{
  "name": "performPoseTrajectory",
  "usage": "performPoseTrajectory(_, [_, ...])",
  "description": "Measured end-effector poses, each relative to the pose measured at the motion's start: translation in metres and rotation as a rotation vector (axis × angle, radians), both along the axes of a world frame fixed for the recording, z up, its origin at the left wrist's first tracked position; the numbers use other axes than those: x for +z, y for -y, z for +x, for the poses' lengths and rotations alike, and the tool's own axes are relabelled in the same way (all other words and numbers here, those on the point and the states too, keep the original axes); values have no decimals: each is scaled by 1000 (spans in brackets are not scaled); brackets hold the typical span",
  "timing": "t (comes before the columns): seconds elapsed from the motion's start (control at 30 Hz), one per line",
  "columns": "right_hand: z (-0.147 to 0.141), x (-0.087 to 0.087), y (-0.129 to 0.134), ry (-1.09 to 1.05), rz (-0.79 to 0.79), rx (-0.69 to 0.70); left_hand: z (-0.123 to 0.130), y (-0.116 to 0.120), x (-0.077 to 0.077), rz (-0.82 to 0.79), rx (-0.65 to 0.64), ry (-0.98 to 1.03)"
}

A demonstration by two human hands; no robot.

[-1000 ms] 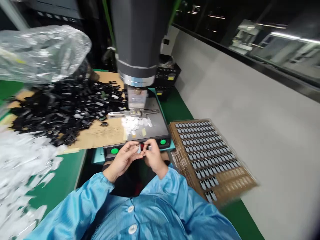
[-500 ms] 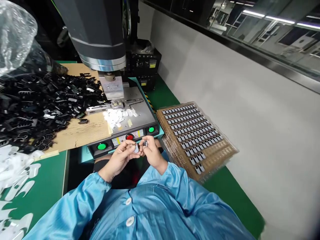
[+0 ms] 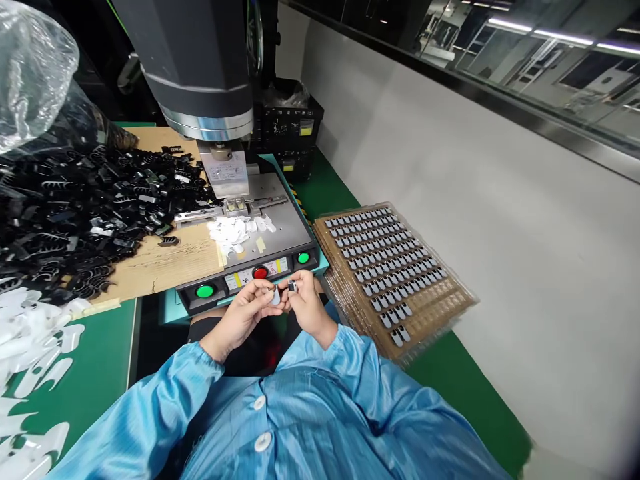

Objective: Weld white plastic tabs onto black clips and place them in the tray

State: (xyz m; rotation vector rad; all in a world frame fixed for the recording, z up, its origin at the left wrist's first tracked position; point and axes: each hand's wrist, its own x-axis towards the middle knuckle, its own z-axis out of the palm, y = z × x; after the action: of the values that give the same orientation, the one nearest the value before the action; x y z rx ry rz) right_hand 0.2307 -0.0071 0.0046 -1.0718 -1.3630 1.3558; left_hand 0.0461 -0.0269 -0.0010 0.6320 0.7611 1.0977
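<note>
Close together in front of the machine's buttons, both my hands are closed on small parts. My left hand (image 3: pixel 246 311) pinches a small white plastic piece (image 3: pixel 275 297) with a rounded end. Between the fingertips of my right hand (image 3: pixel 307 308) is a small black clip-like part (image 3: pixel 292 285), partly hidden by the fingers. The two parts are side by side; I cannot tell whether they touch. Just beyond my hands, a pile of white plastic pieces (image 3: pixel 231 232) lies on the metal plate of the press machine (image 3: pixel 280 227).
A large heap of black plastic parts (image 3: pixel 75 207) covers cardboard (image 3: pixel 165 267) at the left. More white pieces (image 3: pixel 30 347) lie at lower left. At right, stacked trays (image 3: pixel 435 303) hold rows of grey-and-black parts. The machine has green buttons (image 3: pixel 205 291) and a red one (image 3: pixel 260 273).
The black part in my right hand has turned slightly and shows more clearly. Otherwise my hands keep nearly the same place and grip.
</note>
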Motion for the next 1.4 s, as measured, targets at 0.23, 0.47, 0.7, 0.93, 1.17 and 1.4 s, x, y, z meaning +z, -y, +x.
performPoseTrajectory(0.23, [3,-5,7,49,18,-24,2,1,-6,13,-46,-32])
performPoseTrajectory(0.47, [9,-5,23,101,22,-60,4,8,-12,17,-80,-61])
performPoseTrajectory(0.7, [17,-6,37,67,34,-90,12,13,-10,27,-129,-51])
performPoseTrajectory(0.93, [20,-12,50,106,54,-135,14,17,-14,24,-169,-101])
performPoseTrajectory(1.17, [27,-18,61,418,287,-205,14,21,-18,7,-171,-178])
performPoseTrajectory(1.4, [29,-17,71,596,374,-111,22,33,-15,41,-237,-256])
